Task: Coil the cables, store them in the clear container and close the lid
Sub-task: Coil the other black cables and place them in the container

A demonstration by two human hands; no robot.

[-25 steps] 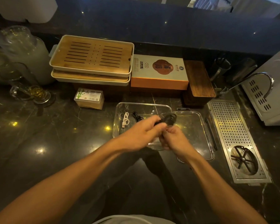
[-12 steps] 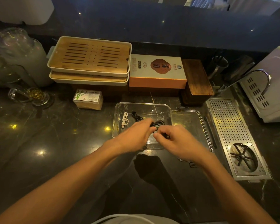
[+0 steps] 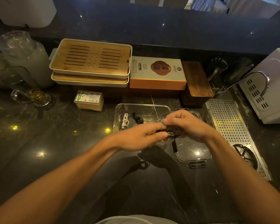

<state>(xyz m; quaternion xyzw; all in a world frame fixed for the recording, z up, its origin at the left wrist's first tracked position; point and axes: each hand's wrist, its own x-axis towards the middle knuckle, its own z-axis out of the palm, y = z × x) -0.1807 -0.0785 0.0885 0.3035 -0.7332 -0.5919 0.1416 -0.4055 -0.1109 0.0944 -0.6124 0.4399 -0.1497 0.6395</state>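
Two cables already lie in the clear container (image 3: 118, 110); since a second ago my left hand (image 3: 140, 138) and right hand (image 3: 189, 125) lowered the black cable (image 3: 173, 133), both pinching its nearly finished coil over the near-right corner.

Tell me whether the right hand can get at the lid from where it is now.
Probably yes. The lid lies flat on the counter just below the right hand, nothing covering it. But both hands grip the black cable, left hand included, so the right must let go first.
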